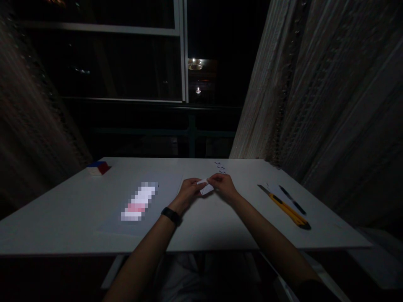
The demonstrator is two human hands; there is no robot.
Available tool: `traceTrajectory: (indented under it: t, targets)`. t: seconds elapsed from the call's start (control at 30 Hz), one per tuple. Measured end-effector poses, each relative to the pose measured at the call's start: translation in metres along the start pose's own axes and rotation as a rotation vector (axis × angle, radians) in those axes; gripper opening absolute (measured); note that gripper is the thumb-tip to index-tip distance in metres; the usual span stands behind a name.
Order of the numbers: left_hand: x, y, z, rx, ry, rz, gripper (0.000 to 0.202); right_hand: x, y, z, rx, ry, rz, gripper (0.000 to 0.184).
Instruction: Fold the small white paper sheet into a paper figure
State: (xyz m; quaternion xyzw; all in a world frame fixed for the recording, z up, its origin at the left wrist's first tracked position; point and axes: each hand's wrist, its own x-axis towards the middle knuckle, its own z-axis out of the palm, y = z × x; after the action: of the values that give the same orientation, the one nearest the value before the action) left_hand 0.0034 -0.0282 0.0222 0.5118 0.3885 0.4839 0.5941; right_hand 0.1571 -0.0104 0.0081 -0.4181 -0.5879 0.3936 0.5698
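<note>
The left hand (190, 188) and right hand (223, 184) pinch a small paper (207, 189) over the table's (208, 230) middle, seemingly part-folded, how much remains unclear, with cutter (285, 209) and pen (292, 200) lying unheld at right.

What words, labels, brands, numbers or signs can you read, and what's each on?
None legible.
Small dark marks near the far edge of the white flat tabletop: too small to tell if they're writing.
Bright pixelated rectangular panel: blocked out, unreadable.
Small white paper piece: nothing readable.
Long yellow-and-black utility knife, slim dark pen, black wristband: no lettering I can read.
</note>
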Motion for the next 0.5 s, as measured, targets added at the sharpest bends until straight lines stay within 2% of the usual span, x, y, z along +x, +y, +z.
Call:
traceTrajectory:
  t: [0.23,0.4,0.5]
  targets:
    - [0.0022,-0.0017,-0.0017,-0.019,0.058,-0.024,0.038,-0.0012,-0.0008,0.0002,-0.020,-0.047,-0.047,0.023]
    - [0.0030,-0.0031,-0.0036,-0.020,-0.064,0.003,0.048,-0.0027,-0.0031,0.0000,-0.035,-0.060,-0.046,0.024]
    - [0.0045,-0.0055,-0.0028,-0.008,-0.078,0.048,0.045,-0.0029,-0.0023,0.0000,-0.038,-0.060,-0.029,0.025]
